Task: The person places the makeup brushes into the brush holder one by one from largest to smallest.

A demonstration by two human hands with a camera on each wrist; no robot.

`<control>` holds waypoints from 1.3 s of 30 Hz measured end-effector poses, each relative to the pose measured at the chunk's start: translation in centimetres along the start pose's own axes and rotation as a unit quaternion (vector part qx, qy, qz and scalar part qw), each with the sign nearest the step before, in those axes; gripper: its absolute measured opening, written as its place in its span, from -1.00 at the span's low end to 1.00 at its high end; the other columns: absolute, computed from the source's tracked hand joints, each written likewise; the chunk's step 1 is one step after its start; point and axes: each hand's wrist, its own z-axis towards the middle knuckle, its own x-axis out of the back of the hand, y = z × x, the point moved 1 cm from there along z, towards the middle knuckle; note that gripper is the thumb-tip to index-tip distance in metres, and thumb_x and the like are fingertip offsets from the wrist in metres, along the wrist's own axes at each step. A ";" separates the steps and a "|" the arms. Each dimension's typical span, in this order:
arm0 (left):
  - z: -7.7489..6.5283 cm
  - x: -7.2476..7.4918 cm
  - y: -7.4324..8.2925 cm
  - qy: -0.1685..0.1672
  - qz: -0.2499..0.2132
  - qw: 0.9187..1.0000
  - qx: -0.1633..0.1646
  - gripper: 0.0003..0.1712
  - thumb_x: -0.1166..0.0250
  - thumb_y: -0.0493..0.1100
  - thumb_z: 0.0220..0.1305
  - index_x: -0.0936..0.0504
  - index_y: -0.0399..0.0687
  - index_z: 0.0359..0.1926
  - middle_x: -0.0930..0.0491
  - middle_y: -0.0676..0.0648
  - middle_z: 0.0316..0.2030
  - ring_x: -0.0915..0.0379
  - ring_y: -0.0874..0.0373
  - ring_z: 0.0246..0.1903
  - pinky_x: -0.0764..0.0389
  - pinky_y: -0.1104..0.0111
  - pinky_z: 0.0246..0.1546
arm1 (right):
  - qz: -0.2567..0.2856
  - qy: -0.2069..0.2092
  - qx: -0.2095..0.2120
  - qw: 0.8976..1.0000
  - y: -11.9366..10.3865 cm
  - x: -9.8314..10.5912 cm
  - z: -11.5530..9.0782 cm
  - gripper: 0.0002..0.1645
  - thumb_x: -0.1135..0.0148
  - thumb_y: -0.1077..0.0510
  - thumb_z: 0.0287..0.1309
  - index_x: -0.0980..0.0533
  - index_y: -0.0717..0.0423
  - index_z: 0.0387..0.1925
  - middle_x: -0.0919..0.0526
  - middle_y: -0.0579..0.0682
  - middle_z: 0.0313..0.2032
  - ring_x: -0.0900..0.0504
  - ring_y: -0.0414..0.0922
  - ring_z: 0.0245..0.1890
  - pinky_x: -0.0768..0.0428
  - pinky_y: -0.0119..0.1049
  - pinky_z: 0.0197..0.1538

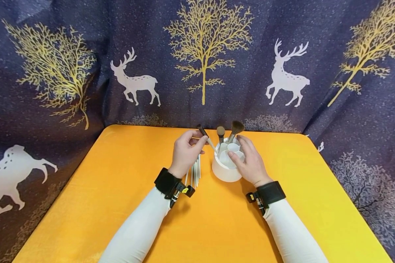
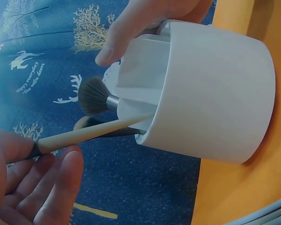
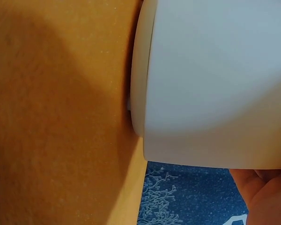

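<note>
My left hand (image 1: 185, 153) pinches a makeup brush (image 1: 212, 145) near its dark upper end. Its pale handle (image 2: 84, 134) slants down, with the tip just inside the rim of a white round brush holder (image 1: 226, 173). My right hand (image 1: 252, 161) grips this holder from the right, thumb over the top and fingers along the far side. Two brushes stand in the holder's compartments: a wide fluffy one (image 1: 237, 127) and a smaller rounded one (image 1: 221, 132). In the right wrist view, the holder's smooth wall (image 3: 215, 79) hides most of that hand.
Several more pale brush handles (image 1: 195, 173) lie side by side on the orange table (image 1: 125, 204), left of the holder and partly under my left hand. Behind the table hangs a dark blue curtain (image 1: 184, 84) printed with deer and trees.
</note>
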 end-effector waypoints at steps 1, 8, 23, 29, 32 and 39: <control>0.0 0.0 -0.1 -0.002 0.001 1.000 0.000 -0.81 -0.30 -0.11 0.35 -0.61 -0.03 -0.07 -0.65 -0.01 -0.23 -0.62 0.20 -0.31 -0.66 0.19 -0.43 | 0.000 0.000 0.000 1.000 0.0 0.0 0.0 -0.18 -0.06 -0.30 0.34 -0.26 0.14 0.40 -0.24 -0.01 0.41 -0.27 -0.01 0.35 -0.33 0.06 0.26; -0.1 -0.2 -0.5 -0.019 0.016 1.000 -0.017 -0.80 -0.31 -0.03 0.34 -0.63 0.02 -0.08 -0.65 0.08 -0.27 -0.60 0.22 -0.32 -0.65 0.19 -0.44 | 0.002 -0.002 0.000 1.000 -0.1 0.0 0.0 -0.17 -0.07 -0.30 0.34 -0.27 0.15 0.40 -0.25 0.04 0.40 -0.27 0.00 0.34 -0.33 0.08 0.26; -0.4 -0.1 -0.4 -0.083 0.114 0.990 -0.018 -0.62 -0.17 0.07 0.44 -0.61 0.13 0.18 -0.64 0.16 -0.04 -0.56 0.37 -0.15 -0.59 0.41 -0.19 | 0.004 -0.006 -0.005 1.000 -0.2 0.1 0.0 -0.17 -0.05 -0.31 0.35 -0.25 0.12 0.42 -0.23 0.02 0.41 -0.26 -0.01 0.35 -0.31 0.05 0.28; -0.1 0.5 -0.6 -0.073 0.128 0.989 -0.008 -0.52 -0.07 0.14 0.49 -0.49 0.11 0.30 -0.67 0.18 -0.11 -0.54 0.41 -0.11 -0.56 0.36 -0.10 | 0.004 -0.004 -0.003 1.000 -0.1 0.1 0.0 -0.18 -0.05 -0.30 0.35 -0.25 0.10 0.42 -0.25 0.06 0.40 -0.26 -0.01 0.35 -0.32 0.06 0.28; 0.2 1.1 -1.0 -0.053 0.135 0.989 0.003 -0.54 -0.10 0.16 0.46 -0.54 0.12 0.24 -0.65 0.22 -0.17 -0.54 0.39 -0.16 -0.56 0.34 -0.16 | 0.006 -0.005 -0.004 1.000 -0.2 0.2 0.0 -0.18 -0.05 -0.31 0.34 -0.25 0.10 0.42 -0.25 0.05 0.40 -0.27 -0.01 0.35 -0.32 0.07 0.27; 0.6 2.3 -2.3 -0.011 0.181 0.983 0.020 -0.58 -0.19 0.19 0.39 -0.63 0.10 0.09 -0.62 0.17 -0.19 -0.47 0.31 -0.18 -0.51 0.31 -0.16 | 0.006 -0.002 0.000 1.000 -0.1 0.1 0.1 -0.18 -0.05 -0.30 0.35 -0.26 0.14 0.40 -0.25 0.07 0.40 -0.28 0.00 0.34 -0.32 0.07 0.27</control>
